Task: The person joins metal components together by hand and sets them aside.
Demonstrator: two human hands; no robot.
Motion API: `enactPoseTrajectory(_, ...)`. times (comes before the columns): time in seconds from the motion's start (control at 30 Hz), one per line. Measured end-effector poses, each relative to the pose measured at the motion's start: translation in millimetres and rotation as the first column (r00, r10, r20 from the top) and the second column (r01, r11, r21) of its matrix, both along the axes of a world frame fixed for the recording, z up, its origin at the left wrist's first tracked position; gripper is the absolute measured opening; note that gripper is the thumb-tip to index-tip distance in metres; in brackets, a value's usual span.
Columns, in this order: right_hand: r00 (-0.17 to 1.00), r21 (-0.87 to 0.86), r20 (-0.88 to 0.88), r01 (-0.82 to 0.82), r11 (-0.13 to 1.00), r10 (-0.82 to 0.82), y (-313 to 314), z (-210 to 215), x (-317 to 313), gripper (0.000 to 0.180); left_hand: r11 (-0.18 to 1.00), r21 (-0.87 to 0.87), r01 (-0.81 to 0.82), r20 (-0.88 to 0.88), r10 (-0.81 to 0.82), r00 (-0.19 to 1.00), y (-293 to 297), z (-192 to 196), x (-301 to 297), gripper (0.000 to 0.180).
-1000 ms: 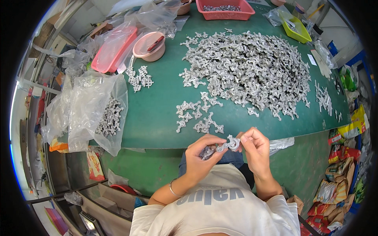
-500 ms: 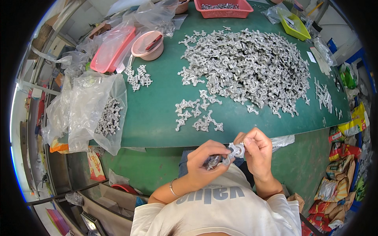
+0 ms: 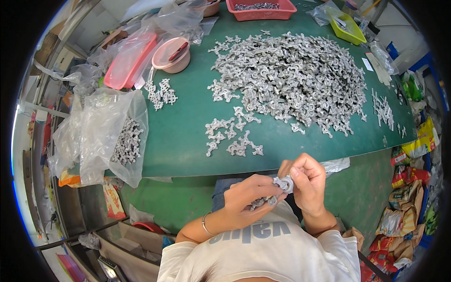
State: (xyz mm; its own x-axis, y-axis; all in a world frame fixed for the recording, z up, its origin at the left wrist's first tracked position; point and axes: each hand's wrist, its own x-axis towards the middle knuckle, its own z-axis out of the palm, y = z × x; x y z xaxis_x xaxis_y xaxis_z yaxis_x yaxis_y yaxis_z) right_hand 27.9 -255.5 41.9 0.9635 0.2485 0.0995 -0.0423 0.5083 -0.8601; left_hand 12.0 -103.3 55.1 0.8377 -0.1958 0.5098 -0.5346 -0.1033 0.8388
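Beyond the near table edge, close to my body, both hands meet over a small silver-grey metal casting (image 3: 283, 184) with a curved, ring-like part. My left hand (image 3: 244, 196) is closed around several such castings, and more grey metal shows under its fingers. My right hand (image 3: 309, 184) pinches the far right side of the upper casting between thumb and fingers. A large heap of similar metal castings (image 3: 293, 77) lies on the green table (image 3: 183, 136). A small loose group of castings (image 3: 235, 131) sits between the heap and my hands.
To the left are a clear plastic bag (image 3: 105, 136) with castings inside, a pink bowl (image 3: 172, 63) holding a red-handled tool, and a pink tray (image 3: 127, 68). A red tray (image 3: 260, 14) and a yellow-green tray (image 3: 345, 30) stand at the back. Thin metal strips (image 3: 383, 109) lie right.
The casting has turned in my fingers, so its ring-like part now shows near the right thumb. My left hand has shifted slightly and rotated. The whole view has moved a little.
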Motion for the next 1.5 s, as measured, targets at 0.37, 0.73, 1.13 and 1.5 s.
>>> enactPoseTrajectory(0.37,0.992,0.013,0.055,0.109,0.994,-0.109,-5.2,11.7,-2.8,0.013,0.989,-0.143,0.036,0.193,-0.008,0.981,-17.7,-2.0,10.1,0.03)
enactPoseTrajectory(0.73,0.978,0.106,0.133,0.145,0.984,-0.158,-19.1,33.5,-5.4,0.017,0.977,-0.181,0.112,0.281,-0.058,0.958,-39.3,7.3,17.6,0.033)
enactPoseTrajectory(1.13,0.968,0.092,0.176,0.165,0.982,-0.179,-17.3,34.5,-8.4,0.015,0.968,-0.206,0.143,0.266,-0.085,0.96,-36.6,11.2,15.8,0.033)
enactPoseTrajectory(1.5,0.952,0.067,0.203,0.219,0.973,-0.228,-18.5,30.6,-10.1,0.012,0.949,-0.269,0.164,0.094,-0.144,0.985,-34.1,12.9,14.9,0.032)
